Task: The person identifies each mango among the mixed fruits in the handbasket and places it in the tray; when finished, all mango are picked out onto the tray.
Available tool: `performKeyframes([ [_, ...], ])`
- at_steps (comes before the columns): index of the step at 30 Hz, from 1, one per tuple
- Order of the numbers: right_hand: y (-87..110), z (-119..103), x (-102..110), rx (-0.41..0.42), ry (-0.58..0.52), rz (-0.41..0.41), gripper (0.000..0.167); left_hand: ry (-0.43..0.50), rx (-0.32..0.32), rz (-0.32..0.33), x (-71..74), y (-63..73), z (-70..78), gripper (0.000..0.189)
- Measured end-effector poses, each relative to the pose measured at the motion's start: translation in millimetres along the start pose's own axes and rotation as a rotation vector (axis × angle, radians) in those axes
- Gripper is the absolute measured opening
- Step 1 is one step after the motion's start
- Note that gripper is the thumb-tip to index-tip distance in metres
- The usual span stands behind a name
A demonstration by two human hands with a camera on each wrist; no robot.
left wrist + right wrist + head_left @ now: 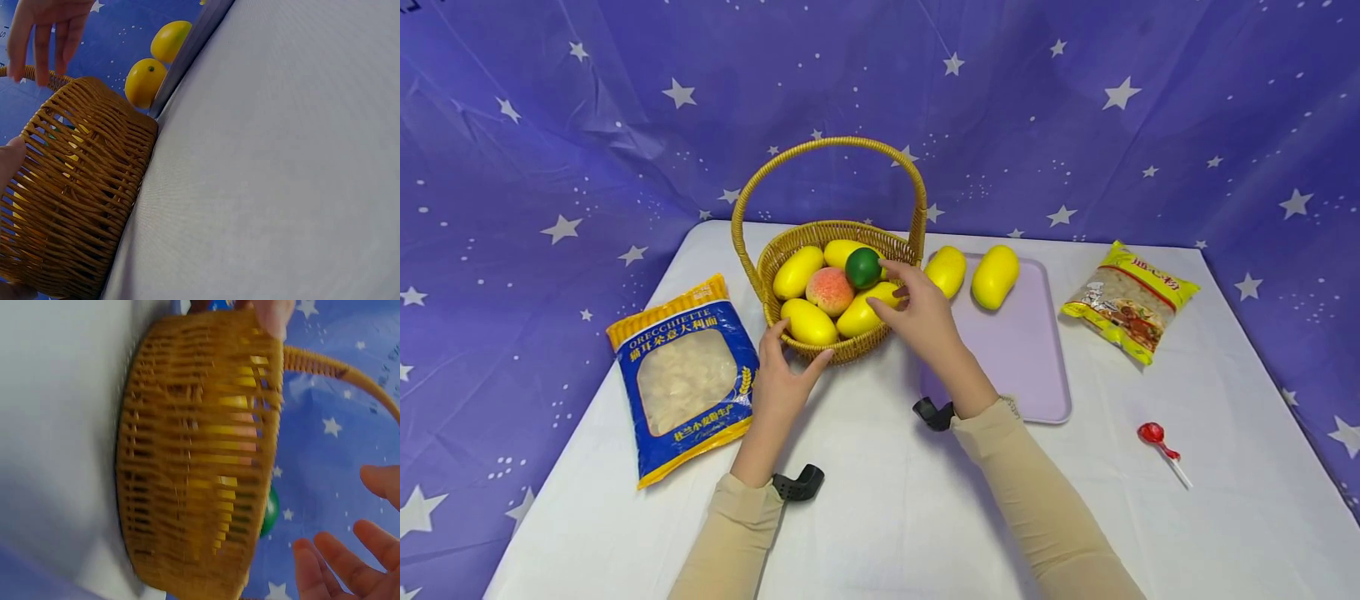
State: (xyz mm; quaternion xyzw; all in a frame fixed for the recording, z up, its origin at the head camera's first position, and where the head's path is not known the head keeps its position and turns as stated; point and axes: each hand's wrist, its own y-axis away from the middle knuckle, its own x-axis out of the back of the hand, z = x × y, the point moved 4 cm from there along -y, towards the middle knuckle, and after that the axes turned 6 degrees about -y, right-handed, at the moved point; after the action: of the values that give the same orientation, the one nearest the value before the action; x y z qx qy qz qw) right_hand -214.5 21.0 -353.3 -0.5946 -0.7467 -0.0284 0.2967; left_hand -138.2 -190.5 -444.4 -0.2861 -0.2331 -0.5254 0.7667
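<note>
Right hand [921, 317] loosely spread at the wicker basket [853, 345], near the round green fruit [862, 268] inside.
Left hand [782, 385] touches the basket's near rim, thumb and fingers parted; yellow mangoes [808, 323] and a peach [830, 292] lie inside too.

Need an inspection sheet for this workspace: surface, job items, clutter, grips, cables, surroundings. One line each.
Surface: white cloth, lightly creased.
Job items: wicker basket, upright, holding yellow fruits, a peach and a green fruit; two more yellow fruits on the lilac tray.
Clutter: orecchiette bag at left; yellow food packet and red lollipop at right.
Left grip: holds the basket's near left rim.
Right grip: fingers spread near the green fruit, holding nothing.
Cables: nothing seen.
Surroundings: purple star-patterned backdrop behind and at both sides.
</note>
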Motion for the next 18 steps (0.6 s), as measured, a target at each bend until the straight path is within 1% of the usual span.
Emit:
performKeyframes([
  [8, -1.5, -6, -31, -0.006, 0.137, -0.168, 0.057, 0.007, -0.009, -0.003, 0.1, 0.0, 1.8, 0.083],
  [14, -4.9, -11, -50, -0.011, 0.269, -0.265, 0.059, -0.001, -0.008, 0.004, 0.7, -0.2, 2.1, 0.082],
  [18, -6.9, -12, -62, -0.018, 0.327, -0.317, 0.06, 0.002, -0.001, -0.004, 0.6, -0.1, 1.4, 0.082],
])
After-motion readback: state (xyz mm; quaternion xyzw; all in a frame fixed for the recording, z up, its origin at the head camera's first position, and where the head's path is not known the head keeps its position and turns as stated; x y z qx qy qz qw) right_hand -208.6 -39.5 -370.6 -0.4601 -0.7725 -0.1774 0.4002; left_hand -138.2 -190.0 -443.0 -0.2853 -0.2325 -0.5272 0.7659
